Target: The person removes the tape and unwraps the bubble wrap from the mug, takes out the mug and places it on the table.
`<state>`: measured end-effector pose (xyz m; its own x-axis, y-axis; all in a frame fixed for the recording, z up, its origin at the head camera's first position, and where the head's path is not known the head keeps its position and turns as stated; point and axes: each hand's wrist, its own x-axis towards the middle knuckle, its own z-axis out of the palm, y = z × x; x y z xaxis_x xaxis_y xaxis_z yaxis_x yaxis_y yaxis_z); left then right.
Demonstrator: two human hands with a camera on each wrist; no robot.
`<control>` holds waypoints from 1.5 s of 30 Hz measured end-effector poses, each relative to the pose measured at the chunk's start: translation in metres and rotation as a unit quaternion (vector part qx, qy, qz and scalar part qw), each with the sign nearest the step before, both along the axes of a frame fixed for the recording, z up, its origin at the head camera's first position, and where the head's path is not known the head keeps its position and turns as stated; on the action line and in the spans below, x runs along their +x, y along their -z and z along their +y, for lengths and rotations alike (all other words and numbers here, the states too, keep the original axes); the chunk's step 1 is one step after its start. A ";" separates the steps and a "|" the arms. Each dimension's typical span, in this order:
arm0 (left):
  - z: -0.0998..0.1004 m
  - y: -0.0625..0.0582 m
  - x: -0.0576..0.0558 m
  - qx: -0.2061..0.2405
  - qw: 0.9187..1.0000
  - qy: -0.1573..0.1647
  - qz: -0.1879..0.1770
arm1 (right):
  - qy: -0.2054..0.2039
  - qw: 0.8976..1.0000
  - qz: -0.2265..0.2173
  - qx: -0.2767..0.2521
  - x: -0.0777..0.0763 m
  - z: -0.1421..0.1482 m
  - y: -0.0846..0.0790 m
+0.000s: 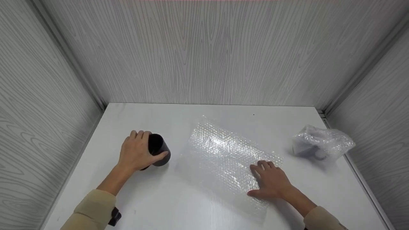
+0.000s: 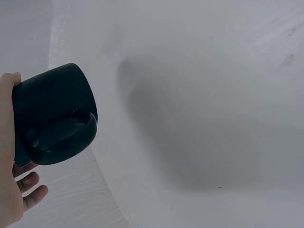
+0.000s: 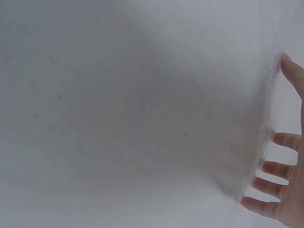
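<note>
My left hand grips a dark mug on the left side of the table, its thumb along the side by the mouth. In the left wrist view the mug shows its handle, and its shadow falls on the white surface apart from it. A sheet of bubble wrap lies flat and shiny in the middle of the table. On its right edge rests my right hand, fingers spread. The right wrist view shows the fingertips along the edge of the wrap.
At the right edge of the table sits a bubble-wrapped bundle with a handle-like curve showing through. Pale wood-grain panels rise at the back and both sides.
</note>
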<state>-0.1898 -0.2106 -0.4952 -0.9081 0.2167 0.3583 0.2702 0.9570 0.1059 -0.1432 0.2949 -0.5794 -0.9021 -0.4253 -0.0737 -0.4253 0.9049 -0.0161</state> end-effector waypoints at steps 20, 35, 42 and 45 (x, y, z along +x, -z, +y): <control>-0.089 -0.004 0.011 -0.015 0.998 -0.054 0.017 | -0.012 1.000 0.009 -0.026 0.002 0.000 -0.002; -0.135 0.008 0.016 0.007 0.993 -0.107 -0.050 | -0.008 1.000 0.000 -0.011 0.001 0.000 -0.003; -0.142 0.018 0.018 0.000 0.990 -0.117 -0.076 | -0.007 1.000 -0.005 -0.011 0.001 -0.001 -0.004; -0.144 0.023 0.019 -0.006 0.989 -0.120 -0.087 | -0.002 1.000 -0.011 -0.014 0.002 0.000 -0.005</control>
